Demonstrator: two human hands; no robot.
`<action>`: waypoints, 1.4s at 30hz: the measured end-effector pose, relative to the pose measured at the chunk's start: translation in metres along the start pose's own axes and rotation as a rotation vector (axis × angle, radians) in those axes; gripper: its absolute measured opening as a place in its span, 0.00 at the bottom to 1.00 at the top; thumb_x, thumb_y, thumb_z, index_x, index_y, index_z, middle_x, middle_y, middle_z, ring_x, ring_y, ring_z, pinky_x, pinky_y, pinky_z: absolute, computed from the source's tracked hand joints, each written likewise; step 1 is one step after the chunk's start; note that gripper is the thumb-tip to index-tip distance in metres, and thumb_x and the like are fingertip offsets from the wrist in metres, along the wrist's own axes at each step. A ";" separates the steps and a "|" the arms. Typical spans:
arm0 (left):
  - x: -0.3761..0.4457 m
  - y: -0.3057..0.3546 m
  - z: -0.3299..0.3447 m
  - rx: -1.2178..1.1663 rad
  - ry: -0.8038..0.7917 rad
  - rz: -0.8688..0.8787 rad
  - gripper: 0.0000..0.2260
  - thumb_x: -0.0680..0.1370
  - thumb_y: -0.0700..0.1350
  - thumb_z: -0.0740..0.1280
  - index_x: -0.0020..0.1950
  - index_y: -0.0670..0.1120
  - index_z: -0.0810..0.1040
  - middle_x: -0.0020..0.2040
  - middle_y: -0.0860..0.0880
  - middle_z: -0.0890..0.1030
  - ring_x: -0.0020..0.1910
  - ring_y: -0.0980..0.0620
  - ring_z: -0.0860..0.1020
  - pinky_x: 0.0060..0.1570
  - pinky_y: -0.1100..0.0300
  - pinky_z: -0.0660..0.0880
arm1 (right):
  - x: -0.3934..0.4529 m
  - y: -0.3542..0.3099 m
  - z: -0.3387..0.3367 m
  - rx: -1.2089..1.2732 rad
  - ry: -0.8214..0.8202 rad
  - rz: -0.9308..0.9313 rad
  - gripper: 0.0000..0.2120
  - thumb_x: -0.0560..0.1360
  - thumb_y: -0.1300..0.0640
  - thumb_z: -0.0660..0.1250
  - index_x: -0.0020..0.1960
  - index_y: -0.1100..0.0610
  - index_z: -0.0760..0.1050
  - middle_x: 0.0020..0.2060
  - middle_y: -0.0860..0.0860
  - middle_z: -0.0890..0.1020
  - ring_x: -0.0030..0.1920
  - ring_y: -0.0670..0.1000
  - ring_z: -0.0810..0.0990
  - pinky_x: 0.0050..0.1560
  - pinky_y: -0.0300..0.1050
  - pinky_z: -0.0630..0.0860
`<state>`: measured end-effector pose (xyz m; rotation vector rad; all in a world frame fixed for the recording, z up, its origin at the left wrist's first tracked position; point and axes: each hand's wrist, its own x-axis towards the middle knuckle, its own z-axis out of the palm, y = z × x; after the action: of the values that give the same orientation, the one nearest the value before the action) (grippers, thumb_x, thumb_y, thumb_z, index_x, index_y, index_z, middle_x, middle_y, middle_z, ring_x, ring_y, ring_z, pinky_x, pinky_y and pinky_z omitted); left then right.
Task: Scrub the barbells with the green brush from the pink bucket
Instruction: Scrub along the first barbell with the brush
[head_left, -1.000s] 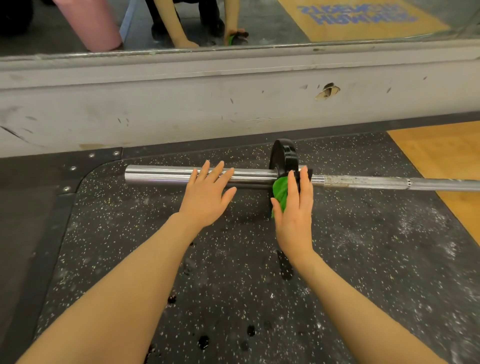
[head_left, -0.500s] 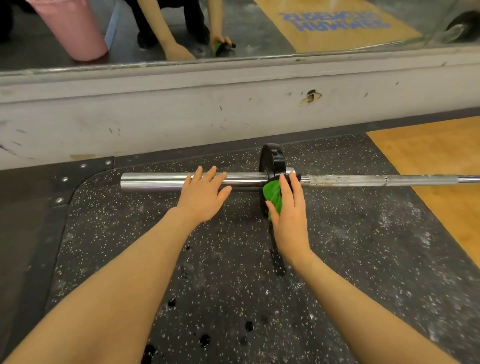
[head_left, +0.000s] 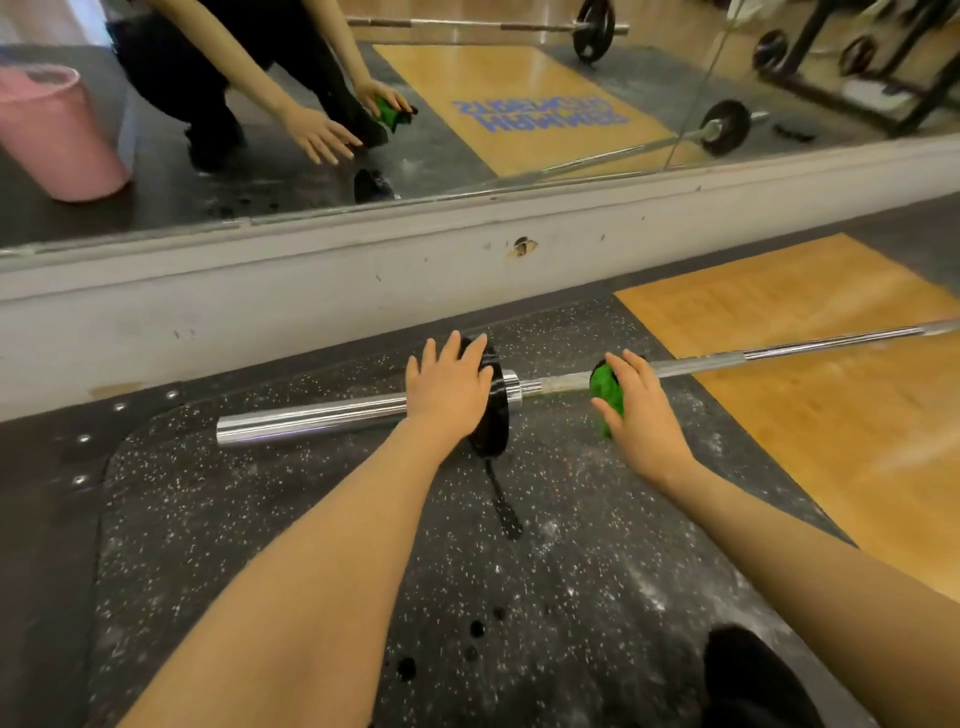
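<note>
A chrome barbell (head_left: 311, 418) lies across the speckled rubber floor, with a small black plate (head_left: 493, 421) on its sleeve. My left hand (head_left: 447, 387) rests flat on the plate and sleeve, fingers spread. My right hand (head_left: 641, 410) grips the green brush (head_left: 605, 389) and presses it against the thin shaft just right of the collar. The pink bucket (head_left: 57, 135) shows only as a reflection in the wall mirror, upper left.
A grey wall base (head_left: 363, 280) under the mirror runs just behind the barbell. A wooden platform (head_left: 831, 395) lies to the right under the shaft. Dark wet spots (head_left: 405, 667) mark the rubber near me. My dark knee (head_left: 753, 686) sits low right.
My right hand has slid the brush from the plate rightward onto the thin shaft. My left hand moved right from the sleeve onto the plate. The view tilted up, showing more mirror.
</note>
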<state>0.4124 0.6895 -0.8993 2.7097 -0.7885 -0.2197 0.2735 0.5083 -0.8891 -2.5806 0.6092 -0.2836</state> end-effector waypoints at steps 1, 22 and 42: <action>0.003 0.004 -0.001 0.002 0.009 0.004 0.22 0.84 0.54 0.49 0.78 0.55 0.51 0.79 0.48 0.51 0.77 0.41 0.49 0.74 0.42 0.49 | 0.002 0.003 -0.002 -0.003 -0.006 -0.009 0.27 0.80 0.58 0.64 0.76 0.58 0.59 0.76 0.54 0.57 0.75 0.54 0.58 0.72 0.48 0.58; 0.075 0.033 0.074 -0.029 0.207 -0.245 0.20 0.84 0.50 0.50 0.74 0.46 0.66 0.74 0.48 0.66 0.72 0.51 0.64 0.71 0.51 0.60 | 0.144 0.036 0.103 0.271 -0.337 -0.370 0.25 0.81 0.54 0.60 0.76 0.58 0.60 0.76 0.53 0.58 0.76 0.50 0.55 0.73 0.40 0.52; 0.080 0.036 0.074 0.015 0.247 -0.301 0.23 0.81 0.51 0.47 0.71 0.49 0.70 0.71 0.51 0.70 0.69 0.53 0.68 0.72 0.48 0.57 | 0.152 0.036 0.138 0.182 -0.445 -0.477 0.13 0.83 0.55 0.54 0.55 0.60 0.74 0.50 0.56 0.77 0.49 0.57 0.76 0.49 0.50 0.70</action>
<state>0.4445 0.5986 -0.9619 2.7877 -0.3134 0.0560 0.4356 0.4641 -1.0130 -2.4605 -0.1857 0.0862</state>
